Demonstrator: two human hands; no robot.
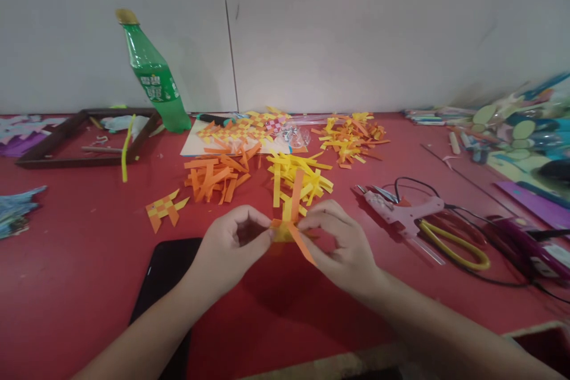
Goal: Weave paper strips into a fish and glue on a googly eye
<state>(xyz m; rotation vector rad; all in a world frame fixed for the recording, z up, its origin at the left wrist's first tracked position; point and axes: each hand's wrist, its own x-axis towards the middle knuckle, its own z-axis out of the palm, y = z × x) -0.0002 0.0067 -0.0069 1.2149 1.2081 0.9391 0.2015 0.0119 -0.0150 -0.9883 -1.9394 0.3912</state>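
Reaching in from the lower left, the left forearm crosses above a phone (171, 258), with a paper fish (164, 209) to the left of the left hand (234, 243). That hand curves inward, thumb and forefinger nearly closed in a pinch on the left end of the folded paper (288, 228) between both hands. Loose yellow strips (315, 181) lie just beyond. The right hand (345, 243) angles in, fingers curled, pinching the paper's right side; right of it lies a glue gun (403, 209).
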